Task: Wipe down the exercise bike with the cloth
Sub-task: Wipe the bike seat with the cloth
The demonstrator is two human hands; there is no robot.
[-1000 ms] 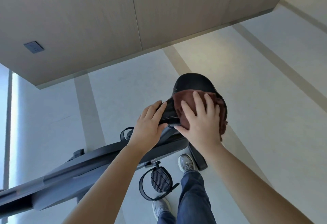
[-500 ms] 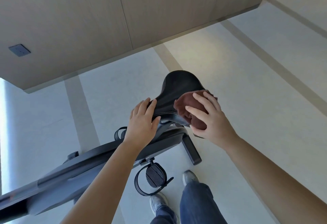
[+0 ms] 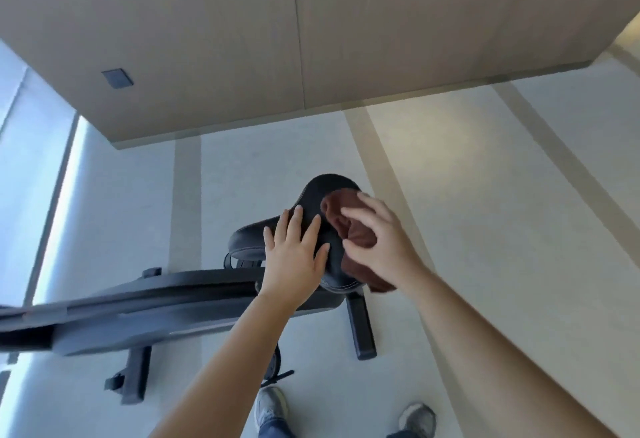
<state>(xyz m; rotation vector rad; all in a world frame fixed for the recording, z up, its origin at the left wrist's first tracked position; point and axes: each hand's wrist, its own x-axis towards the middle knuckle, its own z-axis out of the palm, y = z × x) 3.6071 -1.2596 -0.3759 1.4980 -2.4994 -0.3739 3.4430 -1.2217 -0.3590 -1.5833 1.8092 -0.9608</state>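
Observation:
The black saddle [image 3: 320, 195] of the exercise bike sits in the middle of the view, above the dark grey bike frame [image 3: 145, 313] that runs off to the left. My left hand [image 3: 294, 257] lies flat on the saddle's near left part with straight, spread fingers. My right hand [image 3: 377, 243] presses a brown cloth [image 3: 349, 226] onto the saddle's right side, fingers curled over it. Part of the cloth hangs below the saddle's right edge.
The bike's rear foot bar [image 3: 360, 326] and front foot bar [image 3: 133, 375] stand on a pale floor [image 3: 502, 229] with beige stripes. A wood-panelled wall [image 3: 311, 39] rises behind. My two shoes [image 3: 272, 406] are near the bottom edge. A bright window strip runs down the left.
The view has swung so the bike lies more level. My left hand shifted from gripping the saddle nose to lying flat on top. My right hand slid the cloth along the saddle's right side.

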